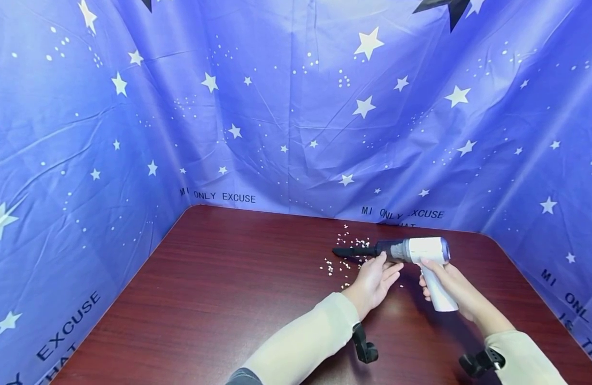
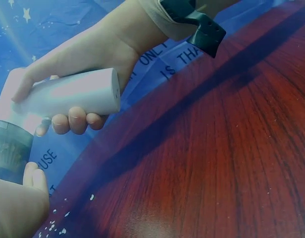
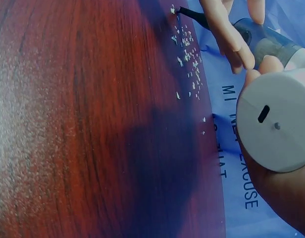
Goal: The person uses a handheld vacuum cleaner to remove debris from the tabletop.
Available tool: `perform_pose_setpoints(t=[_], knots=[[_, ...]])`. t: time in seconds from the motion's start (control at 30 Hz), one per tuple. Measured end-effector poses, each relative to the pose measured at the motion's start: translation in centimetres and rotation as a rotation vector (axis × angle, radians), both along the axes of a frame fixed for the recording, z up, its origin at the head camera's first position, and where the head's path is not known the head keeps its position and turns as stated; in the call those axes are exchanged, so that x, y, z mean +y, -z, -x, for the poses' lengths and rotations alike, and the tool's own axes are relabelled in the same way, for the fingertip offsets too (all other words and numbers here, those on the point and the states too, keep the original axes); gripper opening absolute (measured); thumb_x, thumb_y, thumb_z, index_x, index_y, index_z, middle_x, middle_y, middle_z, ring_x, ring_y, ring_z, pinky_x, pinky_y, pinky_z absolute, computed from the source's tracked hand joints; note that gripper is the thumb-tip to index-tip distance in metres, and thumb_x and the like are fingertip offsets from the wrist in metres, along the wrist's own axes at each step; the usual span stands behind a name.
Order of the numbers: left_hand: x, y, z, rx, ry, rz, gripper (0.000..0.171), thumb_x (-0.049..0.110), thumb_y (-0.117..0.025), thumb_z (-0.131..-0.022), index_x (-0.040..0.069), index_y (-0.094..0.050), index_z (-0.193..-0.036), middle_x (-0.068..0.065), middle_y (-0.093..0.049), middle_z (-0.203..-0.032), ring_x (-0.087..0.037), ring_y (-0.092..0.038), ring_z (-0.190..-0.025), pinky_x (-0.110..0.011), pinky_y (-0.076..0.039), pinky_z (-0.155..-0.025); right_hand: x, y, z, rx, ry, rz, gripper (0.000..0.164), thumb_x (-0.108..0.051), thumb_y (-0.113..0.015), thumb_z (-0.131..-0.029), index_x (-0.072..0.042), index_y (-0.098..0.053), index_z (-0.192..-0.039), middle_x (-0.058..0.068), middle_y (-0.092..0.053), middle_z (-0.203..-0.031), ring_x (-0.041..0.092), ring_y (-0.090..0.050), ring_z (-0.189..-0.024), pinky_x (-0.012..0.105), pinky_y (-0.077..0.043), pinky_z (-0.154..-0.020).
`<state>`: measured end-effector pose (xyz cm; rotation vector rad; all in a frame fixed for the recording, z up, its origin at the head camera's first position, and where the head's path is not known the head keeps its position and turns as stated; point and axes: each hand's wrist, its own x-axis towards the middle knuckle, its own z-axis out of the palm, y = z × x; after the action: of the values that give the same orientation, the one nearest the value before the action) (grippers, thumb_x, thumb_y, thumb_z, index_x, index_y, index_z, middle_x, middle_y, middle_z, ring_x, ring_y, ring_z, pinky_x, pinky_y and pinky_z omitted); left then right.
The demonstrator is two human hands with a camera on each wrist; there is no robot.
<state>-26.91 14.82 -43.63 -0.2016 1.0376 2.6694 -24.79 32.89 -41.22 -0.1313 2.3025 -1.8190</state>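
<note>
A white handheld vacuum cleaner [image 1: 423, 249] with a clear dust cup and a black crevice nozzle [image 1: 355, 251] points left, low over the table. My right hand [image 1: 447, 283] grips its handle, fingers wrapped round it and thumb near the top. Under the dark front barrel lies my left hand [image 1: 375, 280], its thumb against the barrel and its fingers fairly straight beneath it. Small white scraps [image 1: 329, 266] are scattered around the nozzle on both sides. In the right wrist view, the nozzle tip overlaps a white scrap at the end of the scattered patch [image 3: 189, 49].
The dark red wood-grain table [image 1: 204, 289] has rounded back corners. Blue cloth [image 1: 286, 107] printed with stars and lettering hangs along its back and both sides. A black wrist mount [image 1: 364, 345] sticks out from the left sleeve, another [image 1: 481, 362] from the right.
</note>
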Motion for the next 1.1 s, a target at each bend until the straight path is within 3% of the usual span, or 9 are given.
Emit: perform_pose_setpoints(t=[0.13, 0.4, 0.97, 1.1], knots=[[-0.2, 0.0, -0.3, 0.007, 0.01, -0.001, 0.039, 0.013, -0.047, -0.107, -0.014, -0.044, -0.136, -0.037, -0.052, -0.133, -0.04, -0.06, -0.119, -0.052, -0.041, -0.109, 0.0, 0.1, -0.1, -0.013, -0.009, 0.004, 0.038, -0.038, -0.043, -0.108, -0.005, -0.057, -0.097, 0.01, -0.063, -0.079, 0.015, -0.063, -0.061, 0.035, -0.06, -0.057], [-0.8, 0.1, -1.3, -0.011, -0.004, -0.016, 0.047, 0.013, -0.05, -0.106, -0.016, -0.034, -0.14, -0.04, -0.048, -0.134, -0.042, -0.06, -0.118, -0.051, -0.044, -0.108, -0.4, 0.0, -0.6, -0.037, -0.029, 0.008, 0.037, -0.037, -0.044, -0.108, -0.007, -0.061, -0.097, 0.008, -0.068, -0.082, 0.015, -0.063, -0.06, 0.033, -0.058, -0.055], [-1.9, 0.2, -1.9, 0.002, 0.0, -0.012, 0.051, 0.012, -0.049, -0.106, -0.015, -0.027, -0.143, -0.036, -0.054, -0.129, -0.042, -0.06, -0.119, -0.051, -0.043, -0.109, -0.8, 0.2, -0.5, -0.04, -0.054, 0.019, 0.035, -0.037, -0.045, -0.108, -0.006, -0.057, -0.098, 0.01, -0.064, -0.081, 0.015, -0.062, -0.06, 0.032, -0.059, -0.057], [-2.1, 0.4, -2.2, 0.016, 0.004, -0.011, 0.044, 0.013, -0.049, -0.106, -0.013, -0.035, -0.138, -0.034, -0.056, -0.129, -0.042, -0.059, -0.121, -0.051, -0.042, -0.109, -0.7, 0.2, -0.4, -0.033, -0.091, 0.034, 0.034, -0.036, -0.044, -0.108, -0.006, -0.057, -0.1, 0.009, -0.064, -0.082, 0.015, -0.062, -0.061, 0.031, -0.059, -0.057]])
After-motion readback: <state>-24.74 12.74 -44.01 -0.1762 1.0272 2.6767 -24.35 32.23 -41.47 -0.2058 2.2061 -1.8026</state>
